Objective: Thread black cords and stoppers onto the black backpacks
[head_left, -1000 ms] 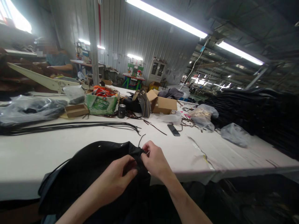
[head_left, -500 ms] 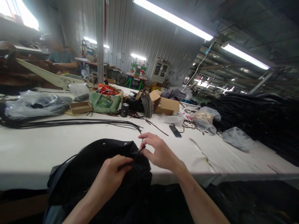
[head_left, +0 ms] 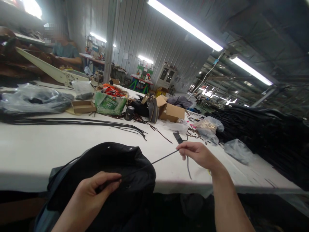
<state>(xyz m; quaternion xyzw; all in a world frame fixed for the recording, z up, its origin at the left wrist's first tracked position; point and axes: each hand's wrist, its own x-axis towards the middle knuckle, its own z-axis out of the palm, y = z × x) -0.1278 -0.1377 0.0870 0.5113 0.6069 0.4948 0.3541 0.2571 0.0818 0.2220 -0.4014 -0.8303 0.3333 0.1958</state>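
Observation:
A black bag [head_left: 103, 161] with its mouth open and several small metal eyelets round the rim lies over the table's front edge. My right hand [head_left: 196, 154], to the right of the bag, pinches a thin black cord [head_left: 165, 157]. The cord runs taut from the bag's right rim to my fingers, and its free end dangles below them. Over the bag's opening, my left hand [head_left: 96, 187] has thumb and forefinger closed on what looks like the same cord inside. Black against black, that stretch is hard to see.
Several long black cords [head_left: 96, 121] lie across the white table [head_left: 72, 141]. Behind them stand a green bag [head_left: 108, 102], a dark can [head_left: 129, 113] and a cardboard box [head_left: 173, 112]. A phone [head_left: 178, 138] lies beyond my right hand. Black material [head_left: 265, 135] is piled at right; a person [head_left: 66, 51] sits far left.
My right hand has moved right, away from the bag, drawing the cord out straight. My left hand has shifted left and slightly down over the bag's opening.

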